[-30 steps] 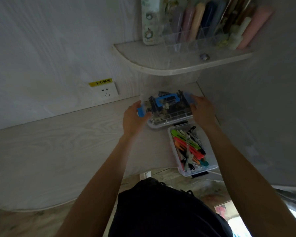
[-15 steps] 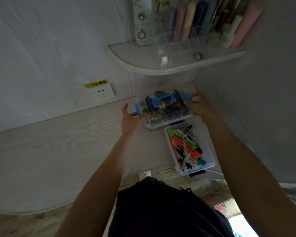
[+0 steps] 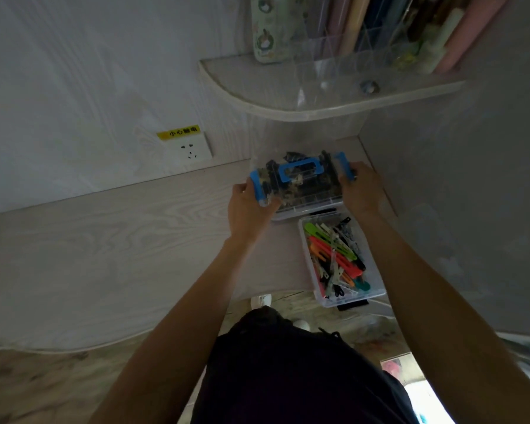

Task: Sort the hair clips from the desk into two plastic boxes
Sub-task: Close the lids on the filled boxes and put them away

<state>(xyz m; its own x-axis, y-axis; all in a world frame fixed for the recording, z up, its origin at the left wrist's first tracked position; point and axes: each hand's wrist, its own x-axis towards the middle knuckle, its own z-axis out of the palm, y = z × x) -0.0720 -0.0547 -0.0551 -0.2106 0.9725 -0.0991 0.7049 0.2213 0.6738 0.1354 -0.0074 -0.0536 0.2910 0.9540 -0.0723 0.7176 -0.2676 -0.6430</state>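
Note:
A clear plastic box with a lid, a blue handle and blue side latches (image 3: 300,182) sits at the far right of the desk, filled with dark hair clips. My left hand (image 3: 248,206) grips its left latch and my right hand (image 3: 360,188) grips its right latch. Just in front of it, an open clear box (image 3: 377,270) holds several bright hair clips in green, red and orange (image 3: 334,255), near the desk's front edge.
A curved shelf (image 3: 318,99) with a clear organiser of pens and tubes hangs above the boxes. A wall socket with a yellow label (image 3: 190,146) is to the left. A grey side wall (image 3: 456,194) closes off the right. The pale wooden desk (image 3: 104,255) stretches left.
My left hand has come back onto the left blue latch after opening briefly. The right hand has stayed on the right latch. The view has shifted slightly.

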